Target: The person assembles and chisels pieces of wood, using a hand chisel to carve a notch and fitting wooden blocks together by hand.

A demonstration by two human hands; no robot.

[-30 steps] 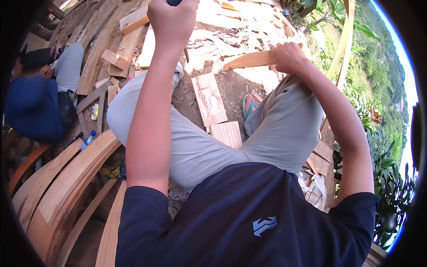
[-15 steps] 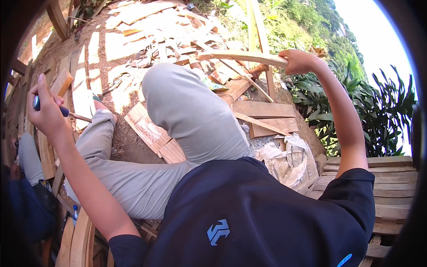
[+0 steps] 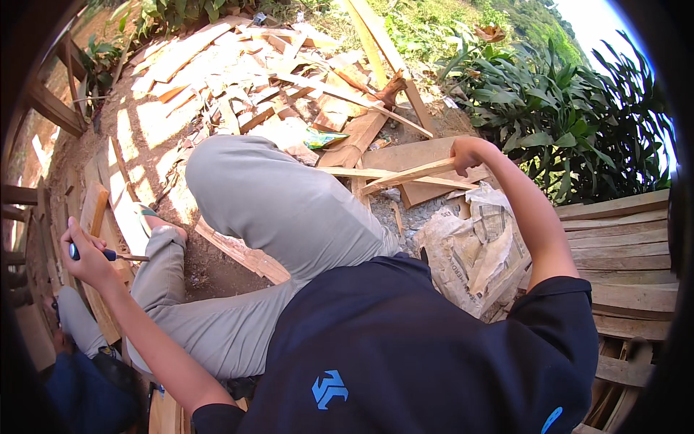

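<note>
On the left, my left hand (image 3: 88, 259) is closed round a blue-and-dark-handled tool (image 3: 110, 255). Its narrow metal shaft points right, near my lower leg; I cannot tell whether it is a chisel or a screwdriver. My right hand (image 3: 470, 155), at the right, grips one end of a narrow wooden strip (image 3: 408, 176). That strip slopes down to the left over other boards, its far end beside my raised knee. Below my right hand lies a crumpled, torn paper sack (image 3: 477, 249).
Offcuts and wood scraps (image 3: 282, 94) cover the ground ahead. A wide board (image 3: 412, 155) lies beyond the strip. Stacked planks (image 3: 622, 253) are at the right, under leafy plants (image 3: 557, 123). Another person's leg (image 3: 81, 322) shows at lower left.
My right hand has lowered the wooden strip from above the scrap pile to near the boards beside my knee. My left hand has dropped lower with the tool. The view has shifted.
</note>
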